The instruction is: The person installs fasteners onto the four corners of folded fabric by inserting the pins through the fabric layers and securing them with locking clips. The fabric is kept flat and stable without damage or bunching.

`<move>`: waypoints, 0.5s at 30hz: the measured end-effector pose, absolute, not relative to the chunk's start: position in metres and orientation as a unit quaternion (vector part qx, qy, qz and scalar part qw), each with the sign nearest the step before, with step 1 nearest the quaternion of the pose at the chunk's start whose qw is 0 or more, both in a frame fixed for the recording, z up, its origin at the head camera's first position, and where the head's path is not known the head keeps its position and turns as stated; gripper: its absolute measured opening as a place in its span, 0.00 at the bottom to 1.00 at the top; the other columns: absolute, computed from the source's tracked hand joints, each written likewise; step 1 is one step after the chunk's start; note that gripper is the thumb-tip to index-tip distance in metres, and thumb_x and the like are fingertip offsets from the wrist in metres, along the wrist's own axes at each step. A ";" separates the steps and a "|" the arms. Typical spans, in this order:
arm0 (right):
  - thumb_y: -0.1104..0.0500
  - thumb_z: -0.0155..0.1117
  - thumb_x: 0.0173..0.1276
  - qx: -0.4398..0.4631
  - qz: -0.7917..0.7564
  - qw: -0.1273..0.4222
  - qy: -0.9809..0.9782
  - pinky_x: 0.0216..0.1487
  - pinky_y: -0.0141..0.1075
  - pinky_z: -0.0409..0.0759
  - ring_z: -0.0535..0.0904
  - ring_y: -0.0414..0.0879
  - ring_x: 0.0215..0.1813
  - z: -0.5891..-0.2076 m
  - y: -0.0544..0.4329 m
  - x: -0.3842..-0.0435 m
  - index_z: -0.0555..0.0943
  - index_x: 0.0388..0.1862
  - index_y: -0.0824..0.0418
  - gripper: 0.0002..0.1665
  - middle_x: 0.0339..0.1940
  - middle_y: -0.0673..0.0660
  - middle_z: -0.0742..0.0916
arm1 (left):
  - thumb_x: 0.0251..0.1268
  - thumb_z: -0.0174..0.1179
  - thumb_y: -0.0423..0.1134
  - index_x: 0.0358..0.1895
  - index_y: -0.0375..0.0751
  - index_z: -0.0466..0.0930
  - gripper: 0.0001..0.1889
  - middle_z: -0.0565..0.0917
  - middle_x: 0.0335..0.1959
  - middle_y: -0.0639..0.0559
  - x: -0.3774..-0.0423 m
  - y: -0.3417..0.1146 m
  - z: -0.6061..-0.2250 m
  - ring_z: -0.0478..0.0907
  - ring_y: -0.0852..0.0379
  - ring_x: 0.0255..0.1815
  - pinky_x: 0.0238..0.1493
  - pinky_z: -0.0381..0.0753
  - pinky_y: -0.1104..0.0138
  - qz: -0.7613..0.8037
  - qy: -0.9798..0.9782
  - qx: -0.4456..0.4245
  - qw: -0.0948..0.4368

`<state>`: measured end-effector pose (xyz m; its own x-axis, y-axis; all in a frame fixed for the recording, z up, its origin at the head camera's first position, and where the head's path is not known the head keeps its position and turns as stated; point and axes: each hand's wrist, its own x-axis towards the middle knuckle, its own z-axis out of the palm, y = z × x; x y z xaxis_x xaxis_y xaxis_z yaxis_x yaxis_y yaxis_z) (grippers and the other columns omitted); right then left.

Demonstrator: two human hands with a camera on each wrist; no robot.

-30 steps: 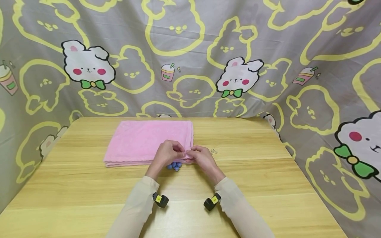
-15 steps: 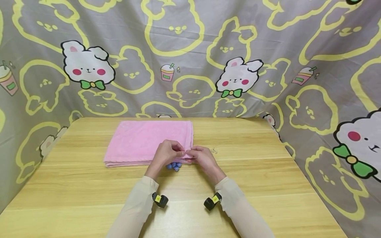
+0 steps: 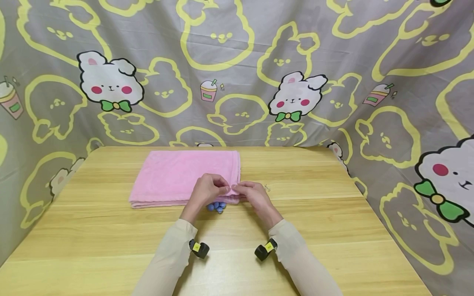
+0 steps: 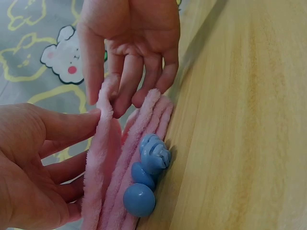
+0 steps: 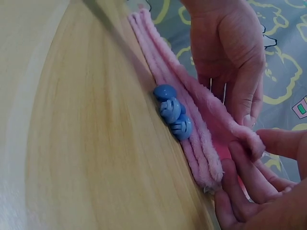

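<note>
Left hand (image 3: 208,191) pinches the lifted top-layer front edge of the folded pink cloth (image 3: 181,172); right hand (image 3: 256,198) pinches the same layer's corner. Cloth lies on desk (image 3: 92,230), blue pieces (image 4: 139,200) just beside its front edge.

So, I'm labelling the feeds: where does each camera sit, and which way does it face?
Head: on the person's head, facing forward and down at the table, pink folded cloth and patterned curtain; left hand, right hand and both sleeves show.
Left wrist: on that wrist, facing the left hand and the cloth; right hand beyond.
Right wrist: on that wrist, facing the right hand and the cloth; left hand beyond.
Shared: both wrist views show the blue pieces beside the cloth.
</note>
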<state>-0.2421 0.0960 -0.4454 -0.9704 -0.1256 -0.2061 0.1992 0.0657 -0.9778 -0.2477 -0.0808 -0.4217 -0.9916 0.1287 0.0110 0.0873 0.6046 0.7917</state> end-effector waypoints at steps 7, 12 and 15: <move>0.57 0.71 0.64 0.033 -0.665 0.104 0.739 0.46 0.34 0.79 0.83 0.40 0.37 -0.447 0.097 -0.242 0.87 0.44 0.65 0.14 0.33 0.50 0.89 | 0.60 0.73 0.37 0.27 0.47 0.89 0.04 0.88 0.27 0.56 -0.247 -0.080 -0.421 0.78 0.57 0.31 0.37 0.74 0.66 0.441 0.895 0.060 0.029; 0.57 0.71 0.63 0.035 -0.656 0.101 0.747 0.48 0.34 0.77 0.82 0.41 0.38 -0.447 0.097 -0.242 0.87 0.43 0.65 0.14 0.33 0.50 0.89 | 0.61 0.72 0.38 0.29 0.47 0.89 0.04 0.89 0.30 0.56 -0.248 -0.084 -0.419 0.80 0.57 0.33 0.40 0.76 0.64 0.432 0.898 0.068 0.043; 0.57 0.72 0.63 0.036 -0.655 0.104 0.748 0.49 0.35 0.77 0.83 0.41 0.38 -0.447 0.096 -0.242 0.87 0.44 0.65 0.15 0.34 0.51 0.90 | 0.61 0.72 0.38 0.32 0.47 0.89 0.02 0.89 0.32 0.54 -0.248 -0.090 -0.417 0.81 0.56 0.35 0.43 0.77 0.62 0.425 0.901 0.072 0.054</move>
